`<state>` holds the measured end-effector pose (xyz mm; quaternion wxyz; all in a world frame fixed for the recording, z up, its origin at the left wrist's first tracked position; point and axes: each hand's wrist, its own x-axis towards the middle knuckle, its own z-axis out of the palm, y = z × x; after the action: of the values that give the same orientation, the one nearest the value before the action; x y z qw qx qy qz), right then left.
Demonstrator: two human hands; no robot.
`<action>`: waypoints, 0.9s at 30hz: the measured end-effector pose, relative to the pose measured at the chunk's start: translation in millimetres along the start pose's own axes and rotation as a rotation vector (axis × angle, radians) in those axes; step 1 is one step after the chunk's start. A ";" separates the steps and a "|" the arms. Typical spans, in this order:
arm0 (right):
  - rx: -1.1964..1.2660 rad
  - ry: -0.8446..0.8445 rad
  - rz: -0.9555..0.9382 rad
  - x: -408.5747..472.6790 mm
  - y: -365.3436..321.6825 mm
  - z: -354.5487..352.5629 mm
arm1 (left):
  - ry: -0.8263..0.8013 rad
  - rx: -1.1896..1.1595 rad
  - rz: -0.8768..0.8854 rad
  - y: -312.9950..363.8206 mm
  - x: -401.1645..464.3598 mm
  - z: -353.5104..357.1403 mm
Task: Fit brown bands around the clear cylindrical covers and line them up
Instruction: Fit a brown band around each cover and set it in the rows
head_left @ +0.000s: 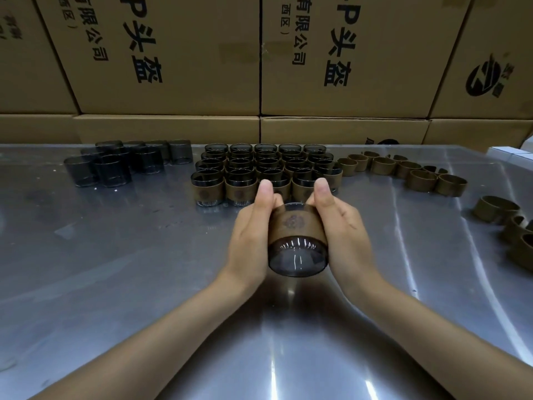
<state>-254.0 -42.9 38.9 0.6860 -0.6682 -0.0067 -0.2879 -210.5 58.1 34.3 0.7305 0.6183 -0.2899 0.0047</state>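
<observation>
Both hands, left hand point(253, 235), right hand point(343, 235), gripping banded cover point(297, 243) (emblem unreadable), cartons point(173, 53) printed "头盔"

Between your palms a smoky clear cover point(297, 255) lies tilted, its brown band point(295, 225) around the far half; banded covers point(259, 171) stand in rows beyond.

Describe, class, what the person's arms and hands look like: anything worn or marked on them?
Both forearms are bare, with no sleeves in view. The left hand and right hand wear no gloves, and no rings, watch or wristband show. The visible thumbnails are short and unpainted. No markings are visible.
</observation>
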 end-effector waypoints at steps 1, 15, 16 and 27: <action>0.022 -0.005 0.006 -1.0 -1.2 0.6 | 0.027 -0.020 0.011 0.0 -1.0 -0.3; -0.248 -0.147 -0.125 12.1 15.1 -18.9 | -0.051 0.212 0.216 -16.3 9.3 -15.4; -0.375 -0.185 -0.158 15.0 18.9 -25.4 | -0.065 0.269 0.236 -19.0 10.5 -19.0; -0.839 -0.018 -0.105 50.4 42.3 -95.9 | -0.016 0.624 0.187 -34.3 34.9 -57.8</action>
<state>-230.8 -153.1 9.9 0.3390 -0.8907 0.0712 -0.2945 -144.7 90.2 14.5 0.4999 0.7831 -0.3357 0.1553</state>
